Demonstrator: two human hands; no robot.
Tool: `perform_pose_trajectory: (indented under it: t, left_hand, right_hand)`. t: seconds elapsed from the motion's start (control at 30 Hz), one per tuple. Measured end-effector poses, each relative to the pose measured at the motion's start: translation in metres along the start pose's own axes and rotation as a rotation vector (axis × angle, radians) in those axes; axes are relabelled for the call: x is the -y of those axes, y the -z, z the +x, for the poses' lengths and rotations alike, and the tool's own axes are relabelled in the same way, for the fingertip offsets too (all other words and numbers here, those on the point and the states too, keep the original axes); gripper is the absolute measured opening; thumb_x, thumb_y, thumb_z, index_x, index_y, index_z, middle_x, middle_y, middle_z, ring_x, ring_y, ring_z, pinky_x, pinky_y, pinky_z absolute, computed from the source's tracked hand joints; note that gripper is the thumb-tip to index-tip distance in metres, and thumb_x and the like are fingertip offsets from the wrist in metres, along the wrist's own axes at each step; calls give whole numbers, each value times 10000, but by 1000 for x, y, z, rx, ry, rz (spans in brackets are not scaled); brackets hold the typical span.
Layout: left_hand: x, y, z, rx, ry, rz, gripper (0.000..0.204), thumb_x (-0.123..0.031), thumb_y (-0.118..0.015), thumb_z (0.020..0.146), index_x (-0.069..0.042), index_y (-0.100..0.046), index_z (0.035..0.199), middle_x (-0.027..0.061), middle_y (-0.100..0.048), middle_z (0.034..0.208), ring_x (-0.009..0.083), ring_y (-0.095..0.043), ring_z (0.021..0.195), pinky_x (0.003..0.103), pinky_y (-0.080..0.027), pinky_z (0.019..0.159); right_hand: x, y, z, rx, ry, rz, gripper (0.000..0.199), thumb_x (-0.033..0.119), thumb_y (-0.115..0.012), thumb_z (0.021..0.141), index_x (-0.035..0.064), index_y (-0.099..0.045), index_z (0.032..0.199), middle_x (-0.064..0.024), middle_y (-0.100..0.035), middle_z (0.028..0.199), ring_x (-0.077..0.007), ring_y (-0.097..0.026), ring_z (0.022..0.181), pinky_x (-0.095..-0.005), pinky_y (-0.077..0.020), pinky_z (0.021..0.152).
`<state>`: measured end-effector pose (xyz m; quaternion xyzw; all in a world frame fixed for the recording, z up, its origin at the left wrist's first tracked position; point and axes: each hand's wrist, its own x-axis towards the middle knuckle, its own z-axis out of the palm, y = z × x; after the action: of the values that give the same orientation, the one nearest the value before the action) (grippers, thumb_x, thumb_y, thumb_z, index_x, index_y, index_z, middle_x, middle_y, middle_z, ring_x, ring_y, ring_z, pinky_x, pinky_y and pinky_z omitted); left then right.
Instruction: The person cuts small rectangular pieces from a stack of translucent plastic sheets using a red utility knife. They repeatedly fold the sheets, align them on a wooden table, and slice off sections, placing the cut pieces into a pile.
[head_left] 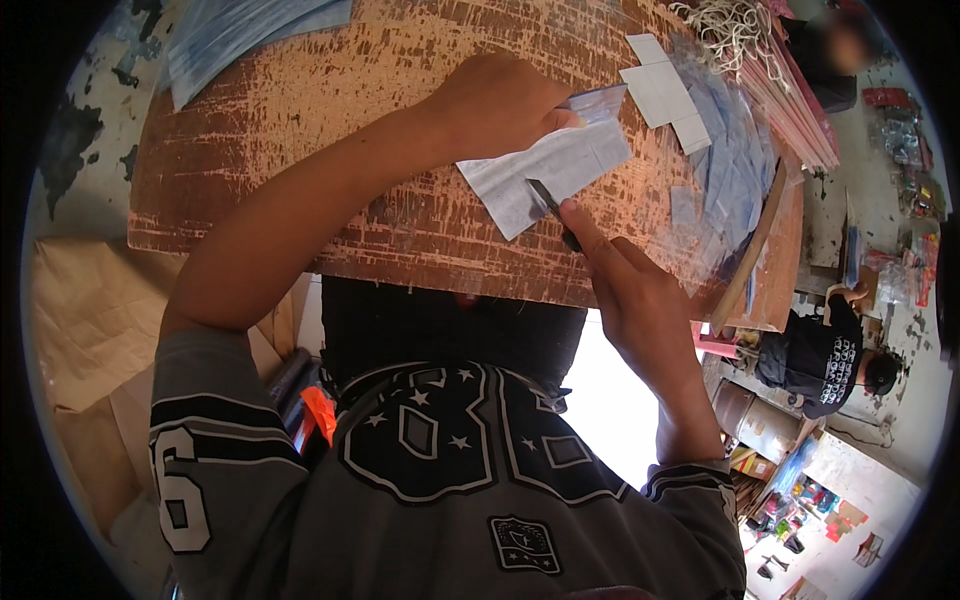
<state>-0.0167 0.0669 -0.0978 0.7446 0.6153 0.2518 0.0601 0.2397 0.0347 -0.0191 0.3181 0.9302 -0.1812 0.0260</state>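
My left hand [497, 100] presses down on a pale sheet of paper or plastic [560, 165] that lies on a worn, scratched wooden board [330, 110]. A small dark-bladed knife [552, 207] is held in my right hand [625, 290], its blade laid on the sheet's lower part. The sheet's upper right corner curls up by my left fingers. Both forearms come in from below, over a grey and black printed shirt.
White cut pieces [665, 90] and a heap of clear bluish sheets [735, 150] lie at the board's right. A bundle of cord [730, 30] and thin pink sticks [800, 100] sit at the far right. More bluish sheets [240, 35] lie top left. Another person [830, 355] crouches lower right.
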Motion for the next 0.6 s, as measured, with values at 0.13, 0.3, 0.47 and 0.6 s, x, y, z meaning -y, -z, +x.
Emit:
perform_pose_trajectory:
  t: [0.13, 0.3, 0.47, 0.6]
  left_hand:
    - [2, 0, -1, -22, -39, -1, 441, -465, -563, 996, -66, -748, 1002, 172, -685, 715, 341, -683, 651, 458, -541, 658]
    - [-2, 2, 0, 20, 5, 0, 371, -412, -596, 982, -79, -756, 945, 138, -702, 734, 329, -709, 711, 474, -559, 733]
    - [-3, 2, -1, 20, 7, 5, 372, -407, -599, 983, -74, -762, 945, 139, -697, 718, 322, -708, 692, 465, -562, 730]
    - [-6, 2, 0, 34, 17, 21, 369, -405, -604, 981, -74, -762, 951, 139, -702, 725, 319, -712, 698, 463, -565, 734]
  right_hand:
    - [-3, -2, -5, -5, 17, 47, 662, 4, -580, 933, 245, -433, 1532, -129, -605, 858, -335, -682, 705, -478, -563, 646]
    - [-9, -6, -10, -23, 49, 54, 700, -30, -587, 903, 224, -429, 1536, -127, -597, 844, -318, -683, 689, -469, -563, 620]
    - [-12, -5, -14, 4, 54, 14, 748, -56, -594, 862, 223, -430, 1537, -115, -579, 815, -296, -667, 659, -456, -559, 604]
    - [-13, -5, -21, 15, 33, -2, 760, -69, -588, 850, 223, -434, 1535, -107, -573, 800, -286, -659, 648, -456, -553, 596]
